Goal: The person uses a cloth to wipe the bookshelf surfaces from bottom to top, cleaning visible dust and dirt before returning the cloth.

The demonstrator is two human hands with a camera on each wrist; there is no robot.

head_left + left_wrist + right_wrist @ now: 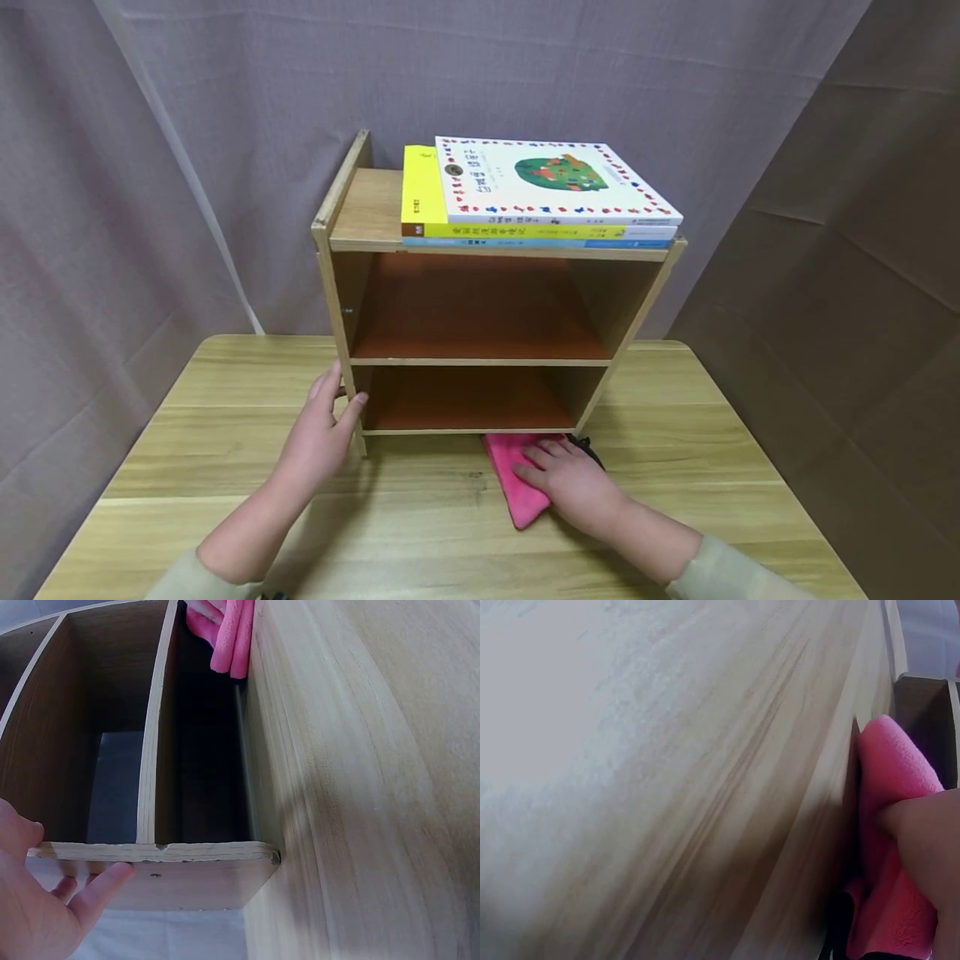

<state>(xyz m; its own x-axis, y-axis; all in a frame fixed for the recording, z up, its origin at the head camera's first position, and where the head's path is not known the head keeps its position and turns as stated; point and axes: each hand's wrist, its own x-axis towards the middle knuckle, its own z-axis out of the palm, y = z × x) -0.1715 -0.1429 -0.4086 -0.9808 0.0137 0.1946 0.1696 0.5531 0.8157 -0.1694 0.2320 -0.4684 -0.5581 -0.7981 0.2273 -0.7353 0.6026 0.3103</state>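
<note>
A small wooden shelf (480, 362) stands on the table. My left hand (318, 433) grips its left side panel, thumb at the front edge and fingers on the outer face; the left wrist view shows this hand (45, 892) on the panel's edge. At the shelf's lower right, my right hand (577, 487) holds a folded pink cloth (517, 479), partly under the bottom board. In the right wrist view the thumb (907, 821) presses into the fold of the fuzzy pink cloth (892, 765). A black piece (840, 922) lies against it; its kind is unclear.
Several books lie stacked on the shelf's top board, a white picture book (555, 179) uppermost and a yellow book (420, 187) below it. Grey curtains (480, 67) hang behind and at the sides of the wooden table (225, 450).
</note>
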